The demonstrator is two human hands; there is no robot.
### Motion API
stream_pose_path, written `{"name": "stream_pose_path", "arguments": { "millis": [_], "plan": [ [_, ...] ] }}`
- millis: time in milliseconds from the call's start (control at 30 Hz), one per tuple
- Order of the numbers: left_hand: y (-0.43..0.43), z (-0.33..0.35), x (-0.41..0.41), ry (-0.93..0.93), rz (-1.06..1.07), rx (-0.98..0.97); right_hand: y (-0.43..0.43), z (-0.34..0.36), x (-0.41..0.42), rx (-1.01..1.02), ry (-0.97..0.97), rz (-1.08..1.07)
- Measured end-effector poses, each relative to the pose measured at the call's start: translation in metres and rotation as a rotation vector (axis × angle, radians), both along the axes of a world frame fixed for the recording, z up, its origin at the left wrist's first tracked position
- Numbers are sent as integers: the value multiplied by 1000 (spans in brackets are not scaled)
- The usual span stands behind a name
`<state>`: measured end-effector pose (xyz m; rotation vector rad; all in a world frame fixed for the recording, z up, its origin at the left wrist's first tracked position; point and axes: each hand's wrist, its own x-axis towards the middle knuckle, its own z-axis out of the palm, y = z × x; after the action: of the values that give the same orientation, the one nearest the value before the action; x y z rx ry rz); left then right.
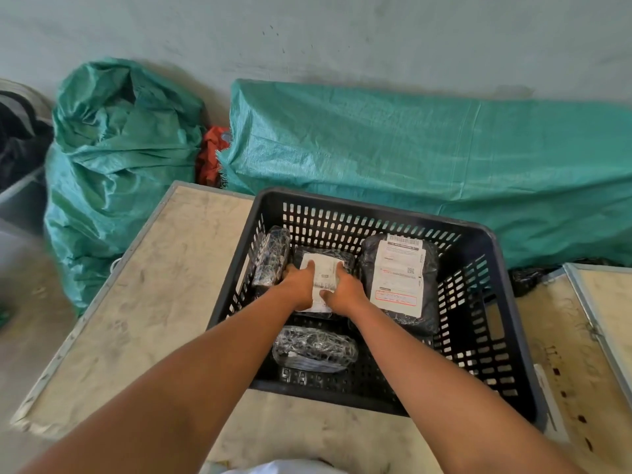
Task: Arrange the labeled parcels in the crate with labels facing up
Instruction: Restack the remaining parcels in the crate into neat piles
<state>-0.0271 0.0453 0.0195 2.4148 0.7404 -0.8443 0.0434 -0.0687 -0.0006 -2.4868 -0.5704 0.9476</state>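
Observation:
A black slotted plastic crate [496, 323] stands on a worn table. Inside it, both my hands hold a small black-wrapped parcel [324, 273] with its white label facing up: my left hand [298, 285] grips its left edge, my right hand [343, 289] its right edge. To the right lies a large black parcel [400, 278] with a long white label facing up. A bubble-wrapped dark parcel [272, 256] leans against the crate's left wall. Another bubble-wrapped parcel [314, 348] lies near the crate's front, with no label showing.
The table [143, 319] has metal edging; a second table [595, 336] adjoins on the right. Green woven sacks [116, 159] and a green tarp-covered heap [427, 155] line the wall behind. A red cloth [212, 155] sits between them.

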Motion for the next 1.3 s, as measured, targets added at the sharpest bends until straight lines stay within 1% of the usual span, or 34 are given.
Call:
{"name": "stream_pose_path", "arguments": {
  "millis": [67, 133, 167, 267, 433, 500, 600, 700, 767, 833, 900, 967, 1033, 1100, 1133, 1200, 1267, 1300],
  "plan": [
    [-6, -12, -2, -31, 38, 22, 2, -4, 1, -42, 5, 6],
    [-8, -26, -8, -174, 107, -21, 3, -8, 0, -80, 17, 15],
    [-5, -33, -9, -215, 130, -47, 4, -10, -1, -99, 17, 19],
    [3, -43, -10, -200, 103, -59, 7, -18, -5, -105, 0, 2],
    [-1, -51, -11, -255, 64, -41, 9, -23, -4, -103, -24, -8],
    [-1, -49, -11, -260, 62, -31, 8, -25, -5, -81, -4, -31],
    [2, -28, -4, -228, 97, -42, 4, -26, -5, -28, 7, -54],
    [5, -1, -2, -282, 85, -82, 1, -25, -7, 11, -9, -51],
    [9, 22, -7, -379, 93, -101, -1, -20, -9, 13, -10, -36],
    [14, 44, -17, -522, 118, -94, -1, -15, -10, 28, -18, -8],
    [22, 64, -37, -684, 143, -97, 3, -9, -11, 89, -47, 31],
    [31, 80, -62, -837, 199, -145, 11, -3, -15, 184, -65, 41],
    [41, 94, -90, -1006, 299, -193, 25, 3, -21, 274, -26, 34],
    [49, 99, -113, -1143, 360, -111, 41, 9, -29, 343, 55, 18],
    [53, 98, -122, -1155, 369, -45, 49, 11, -33, 378, 85, 17],
    [58, 91, -136, -1062, 369, 34, 62, 13, -41, 428, 122, 41],
    [58, 81, -147, -899, 367, -13, 70, 12, -48, 427, 124, 93],
    [58, 75, -152, -847, 351, -46, 71, 12, -52, 422, 115, 106]
  ]
}}
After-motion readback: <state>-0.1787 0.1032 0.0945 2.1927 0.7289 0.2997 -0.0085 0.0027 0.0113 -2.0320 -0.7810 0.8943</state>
